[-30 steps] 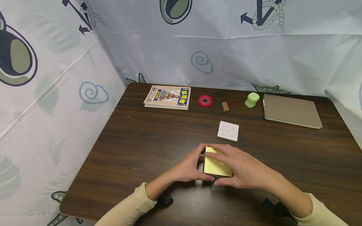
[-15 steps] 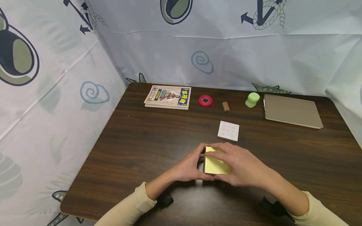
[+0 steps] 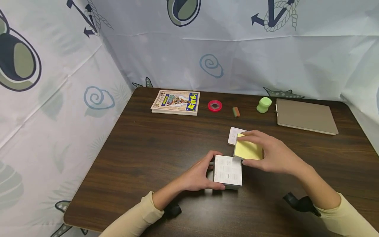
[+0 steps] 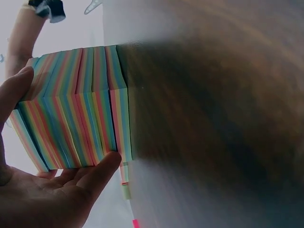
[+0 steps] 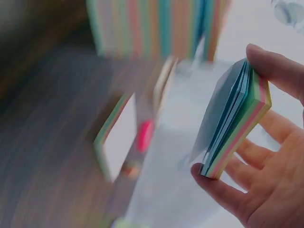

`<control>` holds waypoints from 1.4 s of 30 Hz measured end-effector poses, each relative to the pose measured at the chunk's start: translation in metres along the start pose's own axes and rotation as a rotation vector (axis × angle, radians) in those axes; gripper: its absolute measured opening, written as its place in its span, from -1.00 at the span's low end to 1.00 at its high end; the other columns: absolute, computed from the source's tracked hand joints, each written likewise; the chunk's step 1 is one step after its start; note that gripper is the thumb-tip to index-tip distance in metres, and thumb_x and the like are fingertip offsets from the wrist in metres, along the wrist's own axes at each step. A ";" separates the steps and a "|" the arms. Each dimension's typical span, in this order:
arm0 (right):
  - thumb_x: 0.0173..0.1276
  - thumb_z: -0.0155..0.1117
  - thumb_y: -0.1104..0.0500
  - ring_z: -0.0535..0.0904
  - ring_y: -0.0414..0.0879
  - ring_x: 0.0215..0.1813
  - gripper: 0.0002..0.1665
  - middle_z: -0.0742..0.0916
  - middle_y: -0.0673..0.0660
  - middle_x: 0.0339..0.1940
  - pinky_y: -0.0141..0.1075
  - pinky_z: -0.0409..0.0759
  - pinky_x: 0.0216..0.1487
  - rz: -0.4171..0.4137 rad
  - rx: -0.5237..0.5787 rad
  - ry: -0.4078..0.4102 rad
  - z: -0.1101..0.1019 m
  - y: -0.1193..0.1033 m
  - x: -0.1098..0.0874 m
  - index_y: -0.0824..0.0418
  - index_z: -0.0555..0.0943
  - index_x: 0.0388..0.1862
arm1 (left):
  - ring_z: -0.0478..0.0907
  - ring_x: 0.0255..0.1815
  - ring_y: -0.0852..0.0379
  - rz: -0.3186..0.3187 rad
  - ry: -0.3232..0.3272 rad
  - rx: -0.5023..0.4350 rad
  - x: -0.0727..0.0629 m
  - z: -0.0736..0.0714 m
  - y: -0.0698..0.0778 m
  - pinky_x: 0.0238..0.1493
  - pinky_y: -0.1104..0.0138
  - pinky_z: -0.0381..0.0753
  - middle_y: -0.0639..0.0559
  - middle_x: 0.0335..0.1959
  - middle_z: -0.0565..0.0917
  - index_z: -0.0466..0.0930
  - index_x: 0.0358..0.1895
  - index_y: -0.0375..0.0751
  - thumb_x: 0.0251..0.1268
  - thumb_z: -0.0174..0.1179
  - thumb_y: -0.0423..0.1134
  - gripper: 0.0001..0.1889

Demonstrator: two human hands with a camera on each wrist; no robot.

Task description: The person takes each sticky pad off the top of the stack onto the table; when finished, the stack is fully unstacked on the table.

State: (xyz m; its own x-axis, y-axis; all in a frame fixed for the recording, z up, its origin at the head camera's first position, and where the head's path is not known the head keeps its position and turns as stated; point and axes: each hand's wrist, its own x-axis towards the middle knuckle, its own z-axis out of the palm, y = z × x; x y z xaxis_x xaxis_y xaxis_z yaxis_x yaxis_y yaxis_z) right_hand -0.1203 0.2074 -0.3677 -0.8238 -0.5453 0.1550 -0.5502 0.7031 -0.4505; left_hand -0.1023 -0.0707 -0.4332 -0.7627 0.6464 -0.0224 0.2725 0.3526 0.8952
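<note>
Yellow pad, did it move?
Yes. In the head view, the yellow pad went up and right, closer to the white pad on the table, now partly hiding it.

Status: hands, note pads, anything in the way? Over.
Right hand pinches yellow-topped pad, held in the air. Left hand grips tall stack. Possible obstruction: lone white-topped pad, partly hidden behind yellow one in head view.

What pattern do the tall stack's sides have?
The tall stack has multicoloured stripes, pink, yellow, green and blue among them, clearest in the left wrist view.
</note>
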 end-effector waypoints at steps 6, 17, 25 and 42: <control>0.06 0.59 0.03 0.51 -0.02 -0.06 -0.23 0.54 0.12 0.25 -0.13 0.48 -0.19 0.067 0.032 0.037 0.001 0.066 -0.001 0.10 0.53 0.27 | 0.47 0.13 0.18 -0.010 0.000 0.012 0.000 0.001 0.000 0.20 0.19 0.45 0.15 0.16 0.44 0.18 0.34 0.07 -0.12 0.60 -0.15 -0.06; 0.07 0.57 0.09 0.48 0.23 0.14 -0.22 0.52 0.32 0.25 0.08 0.42 0.01 0.118 0.002 -0.056 0.017 0.121 -0.004 0.26 0.51 0.27 | 0.45 0.10 0.20 -0.013 0.002 0.036 0.000 -0.001 0.001 0.19 0.15 0.44 0.19 0.12 0.47 0.19 0.33 0.11 -0.13 0.60 -0.13 -0.07; 0.07 0.55 0.19 0.28 0.35 0.33 -0.21 0.46 0.38 0.32 0.23 0.24 0.24 0.112 -0.012 -0.120 0.024 0.130 0.000 0.26 0.49 0.31 | 0.45 0.15 0.13 0.022 -0.002 -0.019 0.000 0.000 -0.001 0.23 0.19 0.43 0.15 0.16 0.43 0.20 0.32 0.06 -0.12 0.60 -0.19 -0.09; 0.23 0.46 -0.01 0.26 0.39 0.31 -0.26 0.41 0.43 0.33 0.32 0.17 0.19 0.105 -0.005 -0.099 0.015 0.111 0.000 0.24 0.47 0.32 | 0.46 0.13 0.16 0.018 -0.009 -0.013 -0.001 -0.001 -0.001 0.22 0.18 0.44 0.15 0.15 0.44 0.19 0.32 0.05 -0.11 0.59 -0.18 -0.09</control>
State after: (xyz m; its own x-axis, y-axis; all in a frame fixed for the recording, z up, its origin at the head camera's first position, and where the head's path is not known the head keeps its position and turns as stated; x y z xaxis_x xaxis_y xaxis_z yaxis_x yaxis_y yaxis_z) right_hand -0.1794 0.2784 -0.4306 -0.8597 -0.5104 0.0196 -0.4622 0.7610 -0.4551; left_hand -0.1025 -0.0718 -0.4340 -0.7528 0.6582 -0.0104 0.2782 0.3325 0.9011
